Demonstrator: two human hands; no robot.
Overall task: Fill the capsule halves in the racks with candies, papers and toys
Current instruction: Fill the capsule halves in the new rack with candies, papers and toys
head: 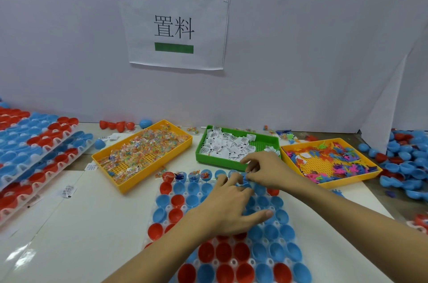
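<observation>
- The clear plastic rack [234,262] of red and blue capsule halves lies flat on the white counter [76,224] right in front of you, with both your hands over its far end.
- In its far row, the red half [168,176] and the few blue halves beside it [194,176] already hold small coloured pieces; the nearer rows look unfilled.
- Your left hand [228,207] rests on the rack with straight fingers spread, thumb stretched out to the right across the blue halves.
- Your right hand [266,170] hovers just above the far row, its fingers curled and pinched together; whether they grip something is too small to tell.
- Beyond the rack sit three trays: a yellow perforated tray of wrapped candies [142,155] to the left, a green tray of folded white papers [231,146] in the middle, and a yellow tray of small bright plastic toys [328,160] to the right.
- Stacked racks of red and blue halves [34,148] lie far left; a heap of loose blue and red halves [407,167] lies far right.
- A white paper sign [173,27] hangs on the wall behind.
</observation>
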